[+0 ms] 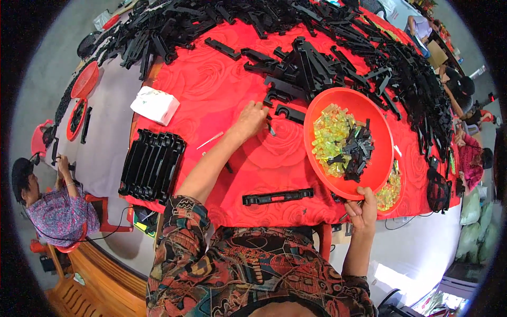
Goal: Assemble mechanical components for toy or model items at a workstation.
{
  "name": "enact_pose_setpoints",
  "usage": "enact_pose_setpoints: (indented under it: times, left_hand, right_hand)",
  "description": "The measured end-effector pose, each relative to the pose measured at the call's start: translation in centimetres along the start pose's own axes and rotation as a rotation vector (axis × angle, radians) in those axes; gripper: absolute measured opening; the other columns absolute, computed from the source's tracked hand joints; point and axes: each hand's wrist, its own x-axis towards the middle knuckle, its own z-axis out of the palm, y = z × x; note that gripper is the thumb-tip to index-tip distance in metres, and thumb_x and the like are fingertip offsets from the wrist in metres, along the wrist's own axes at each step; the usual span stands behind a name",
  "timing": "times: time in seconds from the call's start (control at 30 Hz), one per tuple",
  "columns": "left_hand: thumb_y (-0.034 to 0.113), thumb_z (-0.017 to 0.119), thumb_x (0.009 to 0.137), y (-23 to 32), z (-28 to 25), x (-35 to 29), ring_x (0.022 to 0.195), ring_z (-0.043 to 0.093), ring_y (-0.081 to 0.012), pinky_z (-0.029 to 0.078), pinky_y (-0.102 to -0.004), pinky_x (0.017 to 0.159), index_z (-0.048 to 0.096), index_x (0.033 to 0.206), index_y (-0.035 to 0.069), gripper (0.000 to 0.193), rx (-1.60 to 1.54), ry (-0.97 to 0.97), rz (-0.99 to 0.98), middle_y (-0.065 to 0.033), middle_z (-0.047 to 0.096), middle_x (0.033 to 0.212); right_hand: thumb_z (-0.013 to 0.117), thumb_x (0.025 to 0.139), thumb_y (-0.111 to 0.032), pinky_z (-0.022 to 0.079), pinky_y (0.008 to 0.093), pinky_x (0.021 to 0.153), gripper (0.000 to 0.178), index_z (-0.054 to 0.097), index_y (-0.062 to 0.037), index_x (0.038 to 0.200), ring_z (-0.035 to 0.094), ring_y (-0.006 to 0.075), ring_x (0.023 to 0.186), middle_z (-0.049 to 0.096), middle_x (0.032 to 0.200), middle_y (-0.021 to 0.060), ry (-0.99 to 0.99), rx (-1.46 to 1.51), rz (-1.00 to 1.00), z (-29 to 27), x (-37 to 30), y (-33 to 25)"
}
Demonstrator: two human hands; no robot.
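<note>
My right hand [364,207] grips the near rim of a red plastic bowl [388,142], tilted above the table. Inside it, clear yellow plastic pieces [332,134] lie to the left and small black pieces [360,150] to the right. My left hand [251,120] reaches over the red cloth with its fingers bent together; whether something small is between them I cannot make out. Close to its fingertips lie long black plastic parts [289,113] and a small grey-and-black piece [271,130]. One long black part [278,196] lies alone near the table's front edge.
A neat row of black parts [152,166] stands at the left, with a white tissue pack [155,104] behind it. Heaps of black parts [317,63] cover the far side. Another container of yellow pieces [390,190] is partly under the bowl. A person [53,206] sits at left.
</note>
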Motion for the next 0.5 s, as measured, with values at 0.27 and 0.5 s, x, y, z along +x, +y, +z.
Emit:
enact_pose_setpoints:
  times: [0.27,0.5]
  left_hand:
    - [0.006,0.052,0.073,3.3,2.2,-1.8,0.089,0.052,-0.0334,0.045,-0.0419,0.077,0.056,0.096,0.003,0.023,-0.013,0.075,0.176,-0.015,0.052,0.092]
    - [0.009,0.053,0.071,7.2,3.2,-3.8,0.076,0.059,-0.032,0.05,-0.0409,0.065,0.056,0.082,0.001,0.014,0.027,0.122,0.289,-0.016,0.057,0.078]
  right_hand:
    - [0.053,0.079,-0.011,0.02,0.0202,0.029,0.007,0.051,-0.0058,0.074,0.027,0.0058,0.03,0.053,0.059,0.002,-0.003,0.026,0.014,-1.2,0.9,0.7]
    - [0.051,0.082,-0.014,0.021,0.0202,0.029,0.016,0.052,-0.0041,0.07,0.026,0.0059,0.029,0.054,0.055,0.0048,0.012,-0.097,0.011,0.5,0.8,0.7]
